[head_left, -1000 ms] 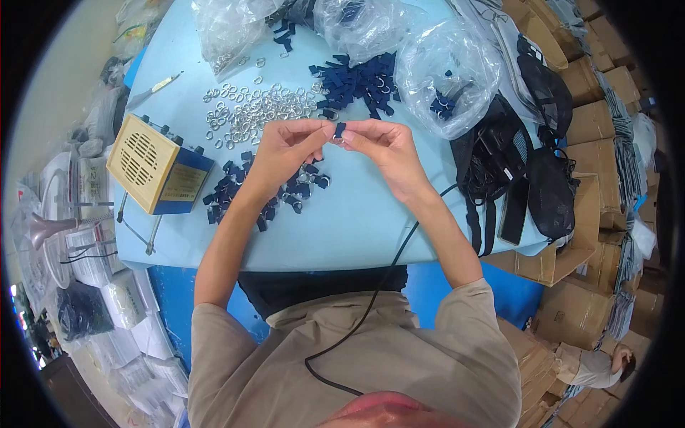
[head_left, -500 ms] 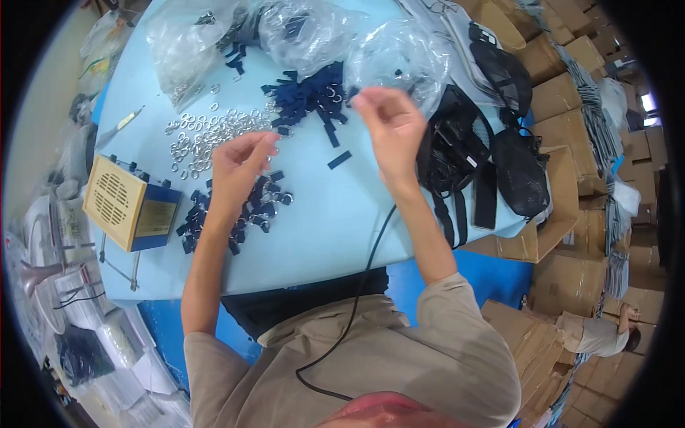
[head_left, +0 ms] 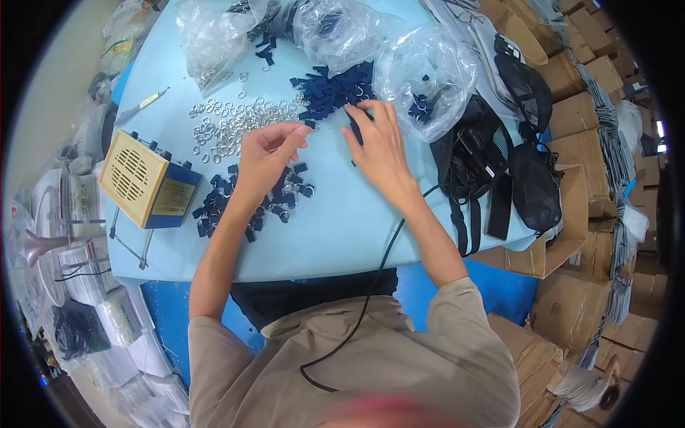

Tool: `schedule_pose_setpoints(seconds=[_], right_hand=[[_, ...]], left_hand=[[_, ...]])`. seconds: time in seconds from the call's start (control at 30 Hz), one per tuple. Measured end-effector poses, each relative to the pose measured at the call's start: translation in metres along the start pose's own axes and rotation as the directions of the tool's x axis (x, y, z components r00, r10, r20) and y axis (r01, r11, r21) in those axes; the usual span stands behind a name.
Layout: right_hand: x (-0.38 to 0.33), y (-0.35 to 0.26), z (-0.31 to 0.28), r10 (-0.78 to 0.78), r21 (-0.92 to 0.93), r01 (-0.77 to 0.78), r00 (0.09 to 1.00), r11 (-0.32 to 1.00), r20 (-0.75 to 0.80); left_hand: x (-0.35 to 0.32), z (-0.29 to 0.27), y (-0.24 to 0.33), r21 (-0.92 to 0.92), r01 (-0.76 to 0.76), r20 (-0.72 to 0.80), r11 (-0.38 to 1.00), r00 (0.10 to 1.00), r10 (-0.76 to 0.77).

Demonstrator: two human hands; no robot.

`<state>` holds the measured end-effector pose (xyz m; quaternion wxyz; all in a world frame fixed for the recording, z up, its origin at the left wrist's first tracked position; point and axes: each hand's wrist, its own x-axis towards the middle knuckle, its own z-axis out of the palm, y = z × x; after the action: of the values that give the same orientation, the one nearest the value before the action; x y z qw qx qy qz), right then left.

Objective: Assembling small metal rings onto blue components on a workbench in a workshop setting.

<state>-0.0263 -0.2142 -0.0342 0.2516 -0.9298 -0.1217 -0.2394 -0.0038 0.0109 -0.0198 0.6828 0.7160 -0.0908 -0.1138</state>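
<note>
My left hand [head_left: 270,158] hovers beside the heap of silver metal rings [head_left: 232,128], thumb and fingertips pinched together. Whatever sits in that pinch is too small to make out. To the right, my right hand [head_left: 379,146] reaches over the lower edge of a pile of navy fabric strips [head_left: 334,91]. Its thumb and forefinger are apart, with dark strips showing between and beneath them. Below my left hand lie navy strips looped through rings [head_left: 291,187], partly hidden by my wrist. An opened clear plastic bag [head_left: 448,78] beyond my right hand contains a few navy pieces.
Other clear bags [head_left: 214,39] line the table's far side. A cream-and-blue metal box [head_left: 150,182] and a pointed tool [head_left: 146,103] are at left. At right are a black mesh bag [head_left: 467,153] and phone [head_left: 498,207]; a cable [head_left: 385,257] crosses the near edge. Cardboard boxes stand beyond.
My right hand has come down from beside the clear bag onto the navy strips, its fingers spreading. My left hand stays pinched near the rings. The whole view has shifted slightly.
</note>
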Motion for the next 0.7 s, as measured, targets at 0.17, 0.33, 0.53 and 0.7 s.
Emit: schedule_pose_setpoints(seconds=[0.17, 0.33, 0.53, 0.7], right_hand=[[0.002, 0.010, 0.008, -0.008, -0.047, 0.007, 1.000, 0.999, -0.030], [0.007, 0.021, 0.015, -0.029, 0.044, 0.030, 0.999, 0.999, -0.017], [0.012, 0.013, 0.016, 0.041, 0.043, -0.037, 0.996, 0.998, -0.084], [0.011, 0.013, 0.022, 0.011, 0.010, -0.011, 0.998, 1.000, -0.064]], left_hand=[[0.000, 0.003, -0.003, -0.014, -0.021, 0.035, 1.000, 0.999, 0.022], [-0.001, 0.004, -0.003, -0.024, 0.000, 0.047, 1.000, 0.999, 0.001], [-0.002, 0.004, -0.003, -0.044, 0.001, 0.043, 0.999, 0.999, 0.001], [-0.002, 0.005, -0.005, -0.011, -0.021, 0.042, 1.000, 0.999, 0.022]])
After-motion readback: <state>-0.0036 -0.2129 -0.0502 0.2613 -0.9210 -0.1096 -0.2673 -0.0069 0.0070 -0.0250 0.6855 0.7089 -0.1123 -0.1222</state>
